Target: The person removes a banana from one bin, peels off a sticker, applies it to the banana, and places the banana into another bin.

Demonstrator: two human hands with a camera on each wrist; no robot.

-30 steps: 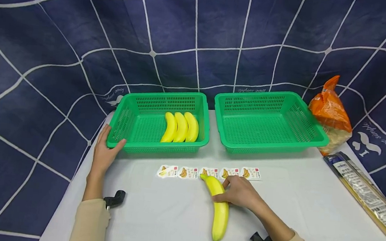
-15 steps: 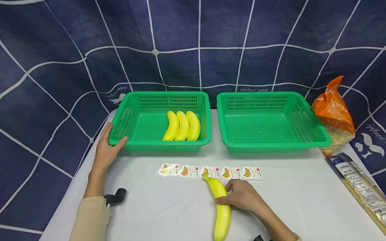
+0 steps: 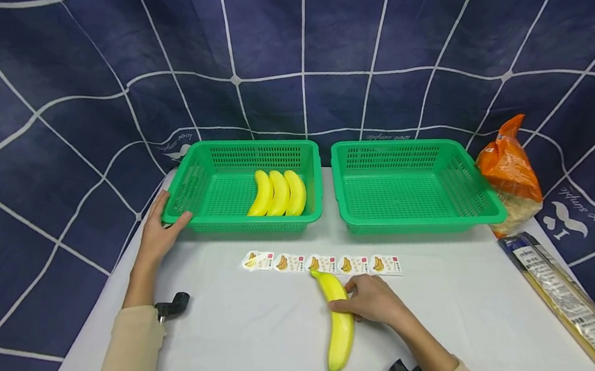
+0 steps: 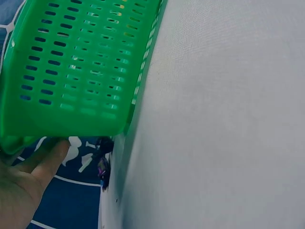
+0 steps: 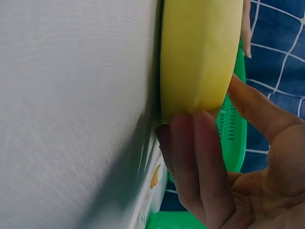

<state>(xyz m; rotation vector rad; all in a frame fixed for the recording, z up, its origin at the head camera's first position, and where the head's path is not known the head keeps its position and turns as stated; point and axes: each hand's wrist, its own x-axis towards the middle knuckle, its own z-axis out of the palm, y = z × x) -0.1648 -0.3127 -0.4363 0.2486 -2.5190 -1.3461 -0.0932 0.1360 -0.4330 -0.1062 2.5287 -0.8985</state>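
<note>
My right hand (image 3: 374, 300) holds a yellow banana (image 3: 340, 338) from its right side, thumb on one side and fingertips on the other. The banana lies lengthwise over the white table, its stem end overlapping a row of banana stickers (image 3: 322, 263). In the right wrist view the fingers (image 5: 207, 157) press against the banana (image 5: 200, 57) close over the tabletop. My left hand (image 3: 157, 238) rests at the near left corner of the left green basket (image 3: 247, 224), fingers extended and thumb spread. Three bananas (image 3: 278, 194) lie side by side in that basket.
A second green basket (image 3: 424, 226) stands to the right, with bare mesh showing inside. Beside it is an orange bag (image 3: 511, 172). A long flat package (image 3: 568, 298) lies along the table's right edge. A blue checked curtain (image 3: 334, 44) hangs behind.
The view shifts slightly with the head. Both hands keep their places, the right on the banana and the left at the basket corner.
</note>
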